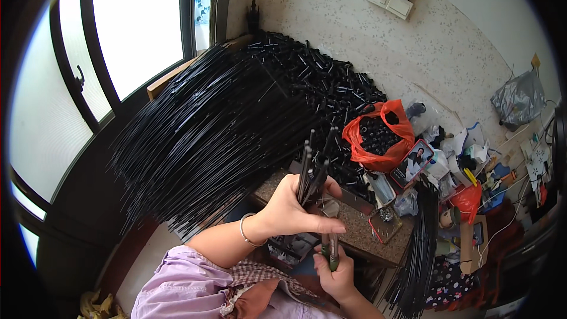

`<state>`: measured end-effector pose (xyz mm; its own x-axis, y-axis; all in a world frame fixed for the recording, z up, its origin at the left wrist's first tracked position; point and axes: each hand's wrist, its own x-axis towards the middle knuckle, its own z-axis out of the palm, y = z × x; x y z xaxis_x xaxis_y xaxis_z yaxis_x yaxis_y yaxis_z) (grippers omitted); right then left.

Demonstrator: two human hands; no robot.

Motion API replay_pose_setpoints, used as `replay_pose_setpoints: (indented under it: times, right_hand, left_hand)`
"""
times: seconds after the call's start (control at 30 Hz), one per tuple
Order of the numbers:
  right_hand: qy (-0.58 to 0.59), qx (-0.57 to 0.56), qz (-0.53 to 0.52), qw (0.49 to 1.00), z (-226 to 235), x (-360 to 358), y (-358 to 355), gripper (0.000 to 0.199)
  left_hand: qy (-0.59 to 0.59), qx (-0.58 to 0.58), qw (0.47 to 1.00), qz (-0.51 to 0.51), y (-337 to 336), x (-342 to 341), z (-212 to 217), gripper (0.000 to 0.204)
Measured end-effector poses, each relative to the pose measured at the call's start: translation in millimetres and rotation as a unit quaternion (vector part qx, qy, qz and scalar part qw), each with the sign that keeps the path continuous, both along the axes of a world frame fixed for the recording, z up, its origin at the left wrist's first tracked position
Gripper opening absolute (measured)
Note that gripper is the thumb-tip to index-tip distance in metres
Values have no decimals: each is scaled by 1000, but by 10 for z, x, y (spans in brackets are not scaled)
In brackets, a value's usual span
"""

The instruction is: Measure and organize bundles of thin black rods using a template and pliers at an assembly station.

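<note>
My left hand (289, 207), with a bangle at the wrist, is closed around several black rods (305, 168) that stand up out of its grip. Below it, my right hand (338, 277) grips the green handles of a plier-like tool (333, 253). The metal head of this tool reaches up to the left thumb, close to the rods' lower ends. What its jaws touch is hidden by my left hand. Beyond my hands lies a large heap of long thin black rods (201, 136). Behind that are piled many short black tubes (307, 77).
A red plastic bag (377, 159) of small black parts sits right of the heap, beside a phone (413, 162). The speckled tabletop (348, 233) carries a small tray (384, 227). Another rod bundle (416, 248) hangs at its right edge. Windows (136, 23) line the left.
</note>
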<state>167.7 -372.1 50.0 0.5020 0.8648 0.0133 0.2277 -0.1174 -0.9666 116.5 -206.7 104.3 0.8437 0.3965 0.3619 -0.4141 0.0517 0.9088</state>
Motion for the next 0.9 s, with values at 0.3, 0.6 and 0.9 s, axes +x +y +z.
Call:
replay_pose_setpoints:
  times: [0.3, 0.6, 0.9]
  right_hand:
    - [-114, -51, -62, 990, 97, -55, -76, 13]
    - [297, 52, 37, 953, 433, 632, -430, 45]
    - [-547, 6, -51, 836, 806, 448, -480, 18]
  left_hand:
    - [-49, 31, 996, 73, -79, 169, -182, 23]
    - [-111, -44, 991, -60, 133, 284, -142, 23]
    - [-96, -74, 982, -145, 1, 153, -126, 35]
